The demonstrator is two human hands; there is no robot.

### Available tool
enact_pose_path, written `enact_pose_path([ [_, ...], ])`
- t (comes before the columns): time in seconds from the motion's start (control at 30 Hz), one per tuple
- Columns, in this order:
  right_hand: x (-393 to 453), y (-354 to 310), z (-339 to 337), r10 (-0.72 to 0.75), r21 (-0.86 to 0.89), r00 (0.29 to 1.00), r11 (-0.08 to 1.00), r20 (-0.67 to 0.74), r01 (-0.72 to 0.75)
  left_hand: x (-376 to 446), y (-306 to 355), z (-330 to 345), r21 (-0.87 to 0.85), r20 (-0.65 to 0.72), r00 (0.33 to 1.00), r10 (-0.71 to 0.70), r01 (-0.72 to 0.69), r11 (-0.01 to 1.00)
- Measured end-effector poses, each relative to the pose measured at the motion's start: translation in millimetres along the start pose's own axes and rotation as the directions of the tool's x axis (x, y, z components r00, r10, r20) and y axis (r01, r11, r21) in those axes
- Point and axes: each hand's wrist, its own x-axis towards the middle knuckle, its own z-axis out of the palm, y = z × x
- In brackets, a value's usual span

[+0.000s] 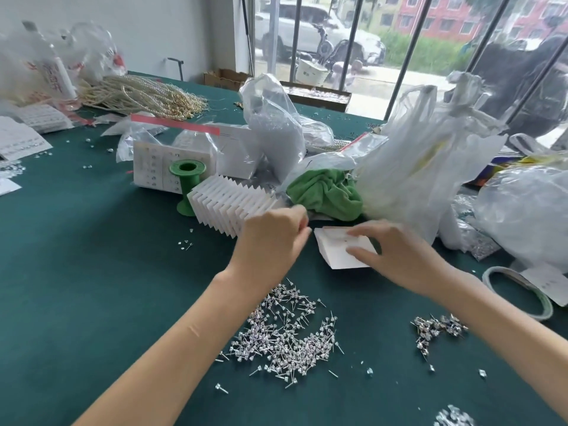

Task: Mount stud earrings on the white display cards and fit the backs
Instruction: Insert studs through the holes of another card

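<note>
A small stack of white display cards point(336, 252) lies on the green table point(92, 272). My right hand point(396, 256) holds it, thumb on the near face and forefinger along the far edge. My left hand point(272, 238) hovers just left of the cards with fingers curled and fingertips pinched; what they pinch is too small to see. A big heap of silver stud earrings point(285, 333) lies in front of me. A smaller heap of studs point(436, 330) lies to the right. A fanned row of white cards point(227, 204) stands behind my left hand.
A green spool point(187, 182) stands by the fanned cards, a green cloth point(325, 193) behind the hands. Plastic bags point(415, 167) crowd the back and right. A tape roll point(516, 292) lies at the right. A bag of filled cards point(166, 161) and pearl strands point(141, 96) sit farther back.
</note>
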Motion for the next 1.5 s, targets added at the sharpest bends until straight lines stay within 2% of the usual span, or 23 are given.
enact_pose_path([
  [0.07, -19, 7, 3, -0.112, -0.224, 0.987, 0.965, 0.116, 0.136, -3, 12, 11, -0.01, 0.106, 0.989, 0.102, -0.102, 0.995],
  [0.13, -26, 9, 10, -0.179, -0.409, 0.973, 0.884, 0.148, 0.225, -2, 21, 24, 0.004, 0.223, 0.959, 0.175, -0.181, 0.984],
  [0.23, -27, 9, 20, -0.283, -0.491, 0.958, 0.827, 0.055, 0.273, 7, 28, 35, -0.016, 0.353, 0.915, 0.196, -0.204, 0.979],
  [0.37, -28, 12, 26, -0.407, -0.581, 0.913, 0.752, -0.038, 0.311, 14, 37, 46, 0.063, 0.436, 0.883, 0.172, -0.221, 0.973],
  [0.5, -29, 10, 25, -0.459, -0.606, 0.877, 0.741, -0.143, 0.289, 8, 46, 54, 0.17, 0.37, 0.911, 0.182, -0.259, 0.951],
  [0.63, -32, 8, 27, -0.414, -0.51, 0.888, 0.818, -0.2, 0.267, 1, 46, 58, 0.217, 0.347, 0.907, 0.238, -0.325, 0.921],
  [0.73, -39, 9, 29, -0.376, -0.435, 0.895, 0.866, -0.24, 0.247, -1, 44, 54, 0.178, 0.346, 0.91, 0.227, -0.301, 0.937],
  [0.83, -48, 10, 27, -0.339, -0.465, 0.897, 0.866, -0.282, 0.181, -4, 45, 43, 0.145, 0.319, 0.917, 0.24, -0.298, 0.943],
  [0.97, -55, 2, 25, -0.385, -0.547, 0.851, 0.824, -0.357, 0.144, -14, 54, 38, 0.106, 0.175, 0.944, 0.28, -0.301, 0.948],
  [1.0, -57, -1, 23, -0.335, -0.5, 0.854, 0.86, -0.398, 0.104, -16, 55, 37, 0.05, 0.11, 0.959, 0.263, -0.27, 0.962],
  [1.03, -60, -6, 19, -0.217, -0.379, 0.862, 0.925, -0.459, 0.03, -17, 55, 34, -0.033, 0.041, 0.976, 0.213, -0.212, 0.977],
  [1.07, -63, -11, 14, -0.022, -0.164, 0.857, 0.984, -0.514, -0.073, -19, 55, 30, -0.132, 0.0, 0.991, 0.134, -0.133, 0.982],
  [1.1, -66, -17, 8, 0.212, 0.12, 0.84, 0.977, -0.499, -0.175, -21, 53, 24, -0.235, 0.004, 0.998, 0.06, -0.058, 0.97],
  [1.13, -67, -21, 4, 0.401, 0.424, 0.823, 0.878, -0.403, -0.22, -25, 51, 19, -0.336, 0.044, 0.999, 0.015, 0.001, 0.942],
  [1.17, -69, -26, -1, 0.501, 0.652, 0.82, 0.725, -0.276, -0.223, -29, 50, 15, -0.418, 0.101, 0.995, -0.001, 0.043, 0.908],
  [1.23, -73, -38, -7, 0.51, 0.856, 0.857, 0.475, -0.08, -0.203, -38, 50, 8, -0.474, 0.153, 0.988, 0.032, 0.045, 0.88],
  [1.33, -79, -60, -2, 0.401, 0.924, 0.906, 0.281, 0.134, -0.261, -51, 46, 1, -0.471, 0.119, 0.991, 0.059, 0.004, 0.882],
  [1.43, -85, -73, 5, 0.313, 0.927, 0.915, 0.191, 0.254, -0.323, -61, 37, -4, -0.481, 0.126, 0.99, 0.058, 0.01, 0.877],
  [1.47, -86, -76, 6, 0.295, 0.921, 0.915, 0.193, 0.275, -0.339, -64, 33, -6, -0.466, 0.138, 0.989, 0.06, 0.011, 0.885],
  [1.5, -88, -78, 6, 0.292, 0.908, 0.919, 0.243, 0.266, -0.34, -65, 27, -7, -0.446, 0.142, 0.988, 0.061, 0.009, 0.895],
])
